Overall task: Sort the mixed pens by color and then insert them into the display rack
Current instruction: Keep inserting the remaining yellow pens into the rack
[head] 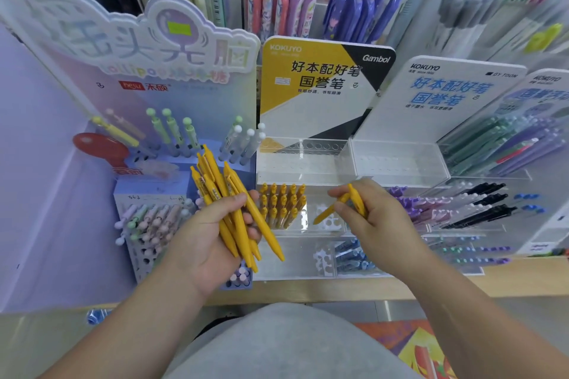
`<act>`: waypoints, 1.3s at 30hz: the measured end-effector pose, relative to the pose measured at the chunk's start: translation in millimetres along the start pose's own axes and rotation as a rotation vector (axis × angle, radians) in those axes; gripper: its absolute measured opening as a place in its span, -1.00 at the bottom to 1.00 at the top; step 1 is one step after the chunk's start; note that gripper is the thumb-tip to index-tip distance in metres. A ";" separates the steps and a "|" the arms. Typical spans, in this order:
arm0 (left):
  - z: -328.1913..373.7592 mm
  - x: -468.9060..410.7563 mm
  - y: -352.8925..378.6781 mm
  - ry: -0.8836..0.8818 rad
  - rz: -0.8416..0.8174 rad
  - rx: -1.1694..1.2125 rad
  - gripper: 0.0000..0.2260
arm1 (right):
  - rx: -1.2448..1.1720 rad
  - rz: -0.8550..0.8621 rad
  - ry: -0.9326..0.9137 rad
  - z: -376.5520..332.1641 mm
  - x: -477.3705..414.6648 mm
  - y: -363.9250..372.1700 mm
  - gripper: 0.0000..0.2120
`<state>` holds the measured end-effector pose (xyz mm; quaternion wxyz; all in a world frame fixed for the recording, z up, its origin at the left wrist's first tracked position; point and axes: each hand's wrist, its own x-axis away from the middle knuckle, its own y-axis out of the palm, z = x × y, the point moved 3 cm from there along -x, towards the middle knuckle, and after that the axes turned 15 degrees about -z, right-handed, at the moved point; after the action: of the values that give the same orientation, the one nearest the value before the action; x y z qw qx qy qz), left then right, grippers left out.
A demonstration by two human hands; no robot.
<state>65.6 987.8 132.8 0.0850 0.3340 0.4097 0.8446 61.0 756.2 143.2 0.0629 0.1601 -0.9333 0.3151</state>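
My left hand (pixel 212 240) grips a bundle of several yellow pens (pixel 229 200), fanned out with tips pointing down and right. My right hand (pixel 374 218) pinches yellow pens (pixel 354 198), one angled with its tip down-left toward the clear display rack (pixel 308 226). Several yellow pens (pixel 281 203) stand upright in the holes at the rack's left side. White empty holes show just to their right, under the tip of the held pen.
A purple stand (pixel 147 243) with pastel pens is at the left. An upper clear tier (pixel 308 160) with holes sits under the yellow KOKUYO sign. Purple and black pens (pixel 455 203) lie in racks at the right. Blue pens (pixel 354 255) fill a lower tray near the wooden shelf edge (pixel 338 286).
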 end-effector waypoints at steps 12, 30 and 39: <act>0.6 6.5 -6.0 0.014 0.017 0.022 -0.76 | 0.293 0.073 -0.135 1.6 -14.0 21.0 -0.76; 3.5 10.5 -0.1 0.037 0.024 -0.025 -0.75 | 0.223 0.126 -0.059 0.3 -17.6 25.2 -0.74; 1.8 14.3 -4.3 0.037 0.012 -0.025 -0.85 | 0.267 0.118 -0.107 8.2 -17.1 34.2 -0.74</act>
<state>55.3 997.7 137.5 0.0763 0.3197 0.3986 0.8562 65.4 781.3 113.5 -0.0272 0.1286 -0.8928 0.4308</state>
